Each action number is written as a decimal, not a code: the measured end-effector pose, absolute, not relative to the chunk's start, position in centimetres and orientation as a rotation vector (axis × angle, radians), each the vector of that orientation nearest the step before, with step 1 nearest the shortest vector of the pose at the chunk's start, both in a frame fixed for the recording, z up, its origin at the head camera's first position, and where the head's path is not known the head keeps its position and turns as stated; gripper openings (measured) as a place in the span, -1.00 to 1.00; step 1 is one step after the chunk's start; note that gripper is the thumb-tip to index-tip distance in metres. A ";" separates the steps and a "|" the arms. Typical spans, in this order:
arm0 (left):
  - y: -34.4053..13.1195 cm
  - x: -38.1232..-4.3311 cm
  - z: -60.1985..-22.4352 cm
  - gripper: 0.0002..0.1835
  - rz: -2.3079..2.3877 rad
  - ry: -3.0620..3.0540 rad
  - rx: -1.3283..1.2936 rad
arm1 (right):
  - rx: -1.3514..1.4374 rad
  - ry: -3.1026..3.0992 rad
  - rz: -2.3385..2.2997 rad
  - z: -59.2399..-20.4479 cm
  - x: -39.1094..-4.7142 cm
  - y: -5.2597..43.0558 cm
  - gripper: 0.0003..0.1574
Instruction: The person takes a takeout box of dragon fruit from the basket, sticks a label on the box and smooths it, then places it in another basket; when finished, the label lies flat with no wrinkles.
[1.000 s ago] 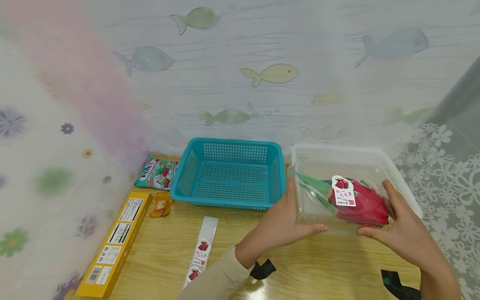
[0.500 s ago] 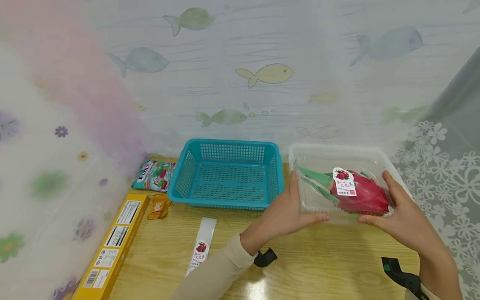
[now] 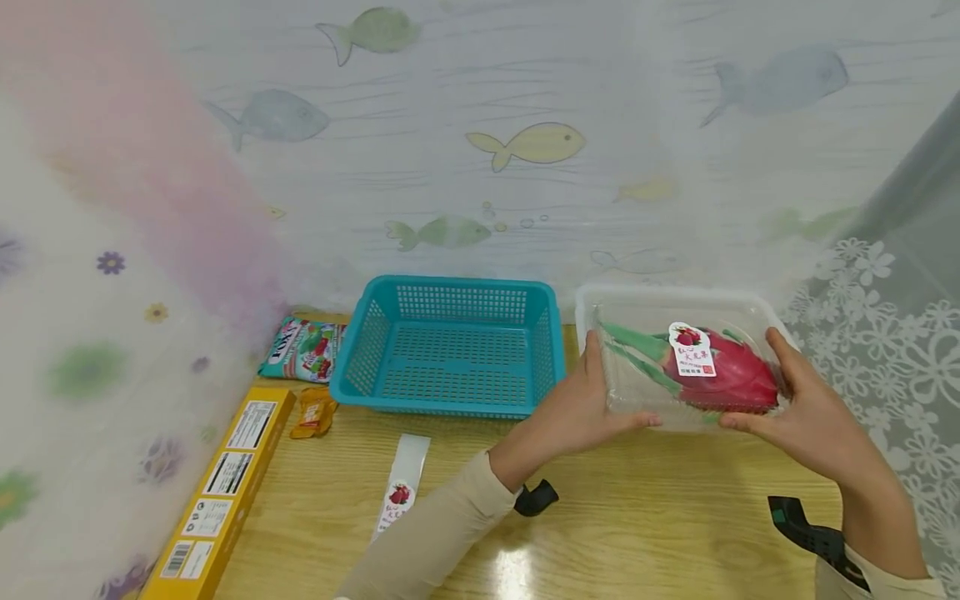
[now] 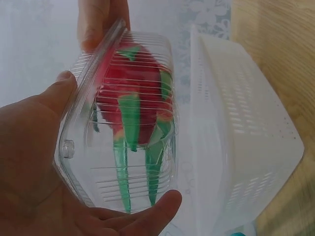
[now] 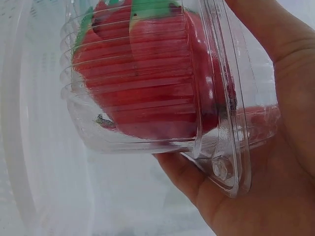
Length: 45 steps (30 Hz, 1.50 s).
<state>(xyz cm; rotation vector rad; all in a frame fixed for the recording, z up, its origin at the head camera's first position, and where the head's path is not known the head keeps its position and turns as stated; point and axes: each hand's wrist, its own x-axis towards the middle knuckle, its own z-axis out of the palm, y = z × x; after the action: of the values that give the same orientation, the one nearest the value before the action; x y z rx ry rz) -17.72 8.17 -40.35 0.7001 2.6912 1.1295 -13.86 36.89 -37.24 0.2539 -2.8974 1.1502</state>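
Observation:
Both hands hold a clear plastic clamshell box (image 3: pixel 641 406) by its two ends. Inside lies a red dragon fruit (image 3: pixel 738 375) with green tips, and a white label (image 3: pixel 692 352) is stuck on the lid. My left hand (image 3: pixel 562 421) grips the left end, thumb along the near edge; the right hand (image 3: pixel 817 408) grips the other end the same way. Directly behind and below the box is a white basket (image 3: pixel 675 292), partly hidden by it. In the left wrist view a gap shows between the box and the white basket (image 4: pixel 256 132).
Left of the white basket stands a turquoise basket (image 3: pixel 450 408). A candy bag (image 3: pixel 303 348), an orange wrapped sweet (image 3: pixel 313 412) and a long yellow box (image 3: pixel 225 492) lie farther left. A strip of labels (image 3: pixel 405 475) rests on the wooden table (image 3: pixel 615 533). A fish-print curtain hangs behind.
Both hands have carried the clamshell box slightly farther away, and a little to the right relative to the white basket. The head view has turned slightly right. The grip looks unchanged.

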 end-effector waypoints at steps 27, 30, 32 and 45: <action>9.9 -21.1 -40.5 0.35 1.060 2.586 0.704 | 0.197 -2.972 1.076 -37.5 -17.1 38.4 0.57; 10.2 -21.5 -40.8 0.34 1.056 2.566 0.701 | 0.201 -2.976 1.080 -38.0 -17.4 38.8 0.56; 10.3 -21.7 -40.9 0.33 1.048 2.561 0.702 | 0.196 -2.983 1.073 -38.3 -17.5 39.1 0.56; 11.4 -22.9 -41.5 0.33 1.074 2.609 0.574 | 0.172 -3.005 1.120 -39.4 -18.7 39.9 0.49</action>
<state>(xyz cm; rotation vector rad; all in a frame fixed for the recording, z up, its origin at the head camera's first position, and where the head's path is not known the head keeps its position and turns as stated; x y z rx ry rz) -22.88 11.42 -41.48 0.5738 2.6092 1.0736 -18.67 39.89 -39.41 0.1723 -3.0046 1.1200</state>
